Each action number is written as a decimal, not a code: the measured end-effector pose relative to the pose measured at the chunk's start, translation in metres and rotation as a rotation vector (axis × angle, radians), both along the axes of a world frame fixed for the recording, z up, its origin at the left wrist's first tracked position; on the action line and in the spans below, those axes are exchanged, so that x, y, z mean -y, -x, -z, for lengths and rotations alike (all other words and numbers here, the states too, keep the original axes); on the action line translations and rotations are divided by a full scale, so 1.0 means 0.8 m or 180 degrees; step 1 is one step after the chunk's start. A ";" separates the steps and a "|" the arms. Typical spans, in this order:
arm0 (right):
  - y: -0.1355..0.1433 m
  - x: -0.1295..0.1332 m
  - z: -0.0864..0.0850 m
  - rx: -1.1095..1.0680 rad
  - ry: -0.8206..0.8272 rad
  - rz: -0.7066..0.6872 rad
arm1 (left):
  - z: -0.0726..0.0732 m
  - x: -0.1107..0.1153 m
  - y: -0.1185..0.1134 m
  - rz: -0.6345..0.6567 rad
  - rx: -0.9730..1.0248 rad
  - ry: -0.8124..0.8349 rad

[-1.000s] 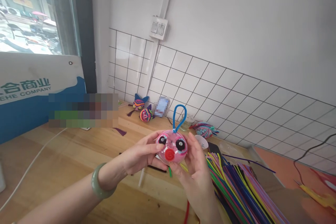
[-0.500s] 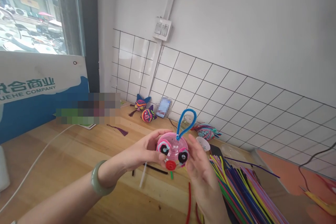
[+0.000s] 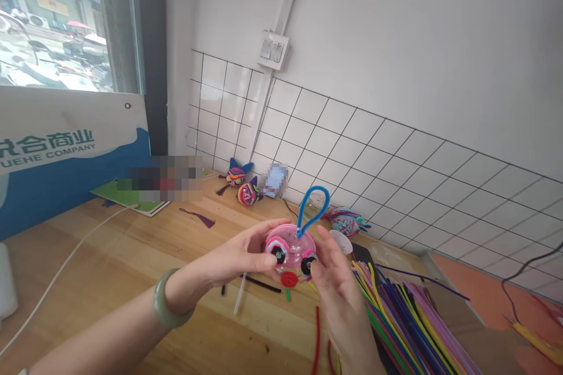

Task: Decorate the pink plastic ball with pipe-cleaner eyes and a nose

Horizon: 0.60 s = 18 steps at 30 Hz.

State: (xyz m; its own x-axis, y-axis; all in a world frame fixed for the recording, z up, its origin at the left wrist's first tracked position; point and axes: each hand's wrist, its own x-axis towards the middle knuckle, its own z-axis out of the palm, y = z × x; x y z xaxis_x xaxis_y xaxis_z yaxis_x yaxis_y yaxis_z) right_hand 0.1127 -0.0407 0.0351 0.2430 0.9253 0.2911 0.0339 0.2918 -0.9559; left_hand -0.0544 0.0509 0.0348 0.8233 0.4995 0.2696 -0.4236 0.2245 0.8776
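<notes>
A round pink see-through ornament is held up over the wooden table, between both hands. It has two black eyes ringed in pink and pale blue, a red coiled disc below them, and a blue pipe-cleaner loop standing on top. My left hand grips its left side, thumb at the left eye. Around the right side my right hand is closed, its thumb by the right eye. The fingers behind the ornament are partly hidden.
Bundled coloured pipe cleaners lie at the right. Behind stand two striped ornaments, a phone, a white cup and a turquoise-pink ornament. A tassel and a white cable lie left; loose stems lie under the hands.
The ornament has tipped slightly and shifted a little right and down. My left thumb has moved up to the left eye, and my right thumb has come against the right eye.
</notes>
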 end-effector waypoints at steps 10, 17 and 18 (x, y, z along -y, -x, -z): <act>0.001 -0.001 0.000 -0.0027 -0.0001 -0.0012 | 0.004 -0.001 -0.005 -0.0222 -0.0174 0.0059; 0.003 -0.001 0.000 0.0022 -0.0015 0.0074 | 0.005 -0.001 -0.004 -0.0229 -0.0170 0.0030; 0.003 -0.001 0.000 0.0031 -0.0027 0.0059 | 0.006 -0.002 -0.004 -0.0242 -0.0174 0.0033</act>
